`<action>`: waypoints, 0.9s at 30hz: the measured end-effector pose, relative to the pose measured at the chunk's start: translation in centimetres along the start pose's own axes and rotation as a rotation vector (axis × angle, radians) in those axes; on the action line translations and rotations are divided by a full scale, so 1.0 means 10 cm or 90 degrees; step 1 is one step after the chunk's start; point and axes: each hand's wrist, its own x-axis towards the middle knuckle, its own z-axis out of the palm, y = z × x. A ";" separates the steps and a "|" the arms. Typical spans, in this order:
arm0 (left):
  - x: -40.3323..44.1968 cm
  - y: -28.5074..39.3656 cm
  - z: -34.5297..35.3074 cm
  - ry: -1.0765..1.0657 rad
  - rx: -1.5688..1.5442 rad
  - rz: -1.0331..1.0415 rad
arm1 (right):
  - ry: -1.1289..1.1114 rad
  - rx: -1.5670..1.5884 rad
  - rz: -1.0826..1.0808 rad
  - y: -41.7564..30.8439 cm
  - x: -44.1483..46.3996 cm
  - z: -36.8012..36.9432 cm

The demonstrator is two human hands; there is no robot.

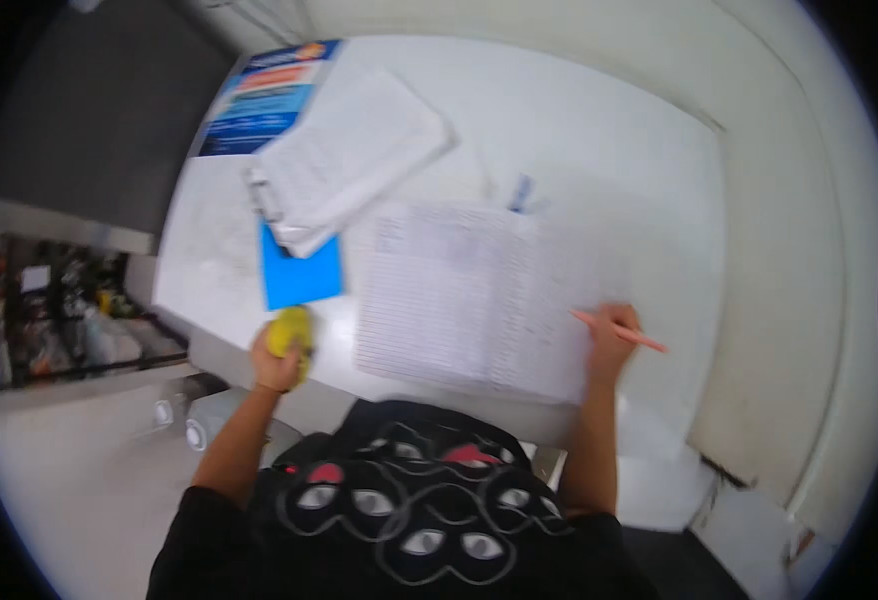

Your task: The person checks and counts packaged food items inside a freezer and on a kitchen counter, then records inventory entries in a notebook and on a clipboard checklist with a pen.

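Observation:
Near the table's front left edge, my left hand [277, 362] is closed on a yellow-green object [290, 332], too blurred to name. My right hand [614, 336] grips a pink pen [642, 339] and rests at the right side of an open notebook [439, 300]. Lines of writing cover much of its pages. The pen lies slanted across the fingers, one end over the right page. Just beyond my left hand is a bright blue square [304, 277], partly under a clipboard with papers [349, 155].
The white table [559, 110] bears a blue printed sheet [264, 100] at the back left and a small blue item [521, 193] above the notebook. A shelf with mixed goods [69, 315] stands at the left. Walls border the back and right.

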 end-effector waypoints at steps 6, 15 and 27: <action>0.04 0.18 -0.09 0.040 0.097 0.117 | 0.026 -0.014 0.088 -0.26 0.04 0.10; 0.04 -0.03 -0.22 -0.025 -0.136 0.135 | -0.197 -0.045 -0.044 -0.29 -0.42 0.94; 1.20 -0.37 -1.07 0.126 -0.134 -0.049 | -0.437 -0.426 -0.154 -0.49 -1.28 2.38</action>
